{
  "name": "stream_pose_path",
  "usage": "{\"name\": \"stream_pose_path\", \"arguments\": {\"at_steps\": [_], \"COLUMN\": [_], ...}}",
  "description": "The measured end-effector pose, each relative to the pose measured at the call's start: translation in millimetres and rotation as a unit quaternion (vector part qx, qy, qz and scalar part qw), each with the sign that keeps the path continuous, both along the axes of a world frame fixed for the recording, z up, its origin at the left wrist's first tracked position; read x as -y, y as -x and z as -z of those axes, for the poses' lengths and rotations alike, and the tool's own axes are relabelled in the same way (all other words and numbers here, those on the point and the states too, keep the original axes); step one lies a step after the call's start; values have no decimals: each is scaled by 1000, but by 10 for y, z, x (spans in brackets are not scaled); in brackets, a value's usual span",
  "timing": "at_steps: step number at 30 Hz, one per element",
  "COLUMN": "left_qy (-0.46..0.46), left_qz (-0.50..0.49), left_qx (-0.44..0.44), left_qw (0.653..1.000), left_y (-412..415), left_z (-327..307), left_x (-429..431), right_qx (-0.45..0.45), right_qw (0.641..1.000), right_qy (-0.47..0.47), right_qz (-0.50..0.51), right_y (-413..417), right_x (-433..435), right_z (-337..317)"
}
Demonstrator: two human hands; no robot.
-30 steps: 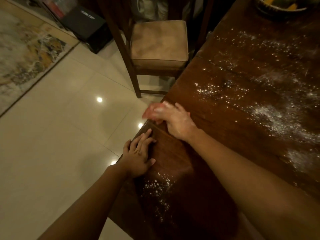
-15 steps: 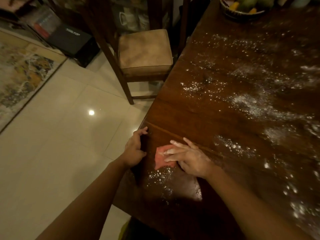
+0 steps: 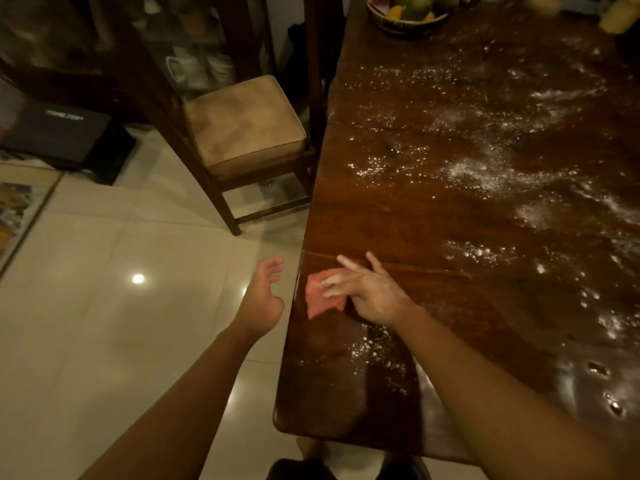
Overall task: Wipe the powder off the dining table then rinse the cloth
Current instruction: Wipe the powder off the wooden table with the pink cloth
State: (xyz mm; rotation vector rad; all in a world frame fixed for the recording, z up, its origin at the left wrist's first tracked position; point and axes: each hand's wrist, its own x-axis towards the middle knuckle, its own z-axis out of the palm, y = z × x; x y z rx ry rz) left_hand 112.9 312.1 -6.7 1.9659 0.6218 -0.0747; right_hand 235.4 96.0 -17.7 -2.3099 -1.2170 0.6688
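The right grip [image 3: 370,296] lies flat on a pink cloth [image 3: 317,299], fingers [image 3: 341,280] stretched out straight and pressing it down rather than curling round it. The cloth sits on the dark wooden surface [image 3: 381,230], close to its left edge and near the end where the person stands. The left grip [image 3: 261,299] hangs in the air just beside that edge, over the pale tiled floor [image 3: 121,323], palm turned toward the surface; its fingers are loosely bent and it holds nothing.

White powder [image 3: 485,174] is scattered in streaks and specks across much of the surface beyond the cloth, and a smaller patch lies between the cloth and the near end. A chair [image 3: 242,126] with a tan cushioned seat stands against the left side, farther along. A bowl of fruit [image 3: 408,15] rests at the far end.
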Motion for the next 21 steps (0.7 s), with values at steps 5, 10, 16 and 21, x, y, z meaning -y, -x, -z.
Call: {"name": "stream_pose_path", "arguments": {"at_steps": [5, 10, 16, 21], "left_qy": [52, -16, -154, -185], "left_qz": [5, 115, 304, 272], "left_qx": [-17, -31, -142, -152], "left_qw": [998, 993, 929, 932], "left_y": [-45, -227, -174, -96], "left_z": [-78, -158, -35, 17], "left_x": [-129, -78, 189, 295], "right_qx": [63, -13, 129, 80], "right_qw": [980, 991, 991, 995], "right_qy": [31, 32, 36, 12], "right_qz": [187, -127, 26, -56], "right_y": [504, 1031, 1326, 1631], "right_x": [-433, -202, 285, 337], "right_z": [-22, 28, 98, 94]}}
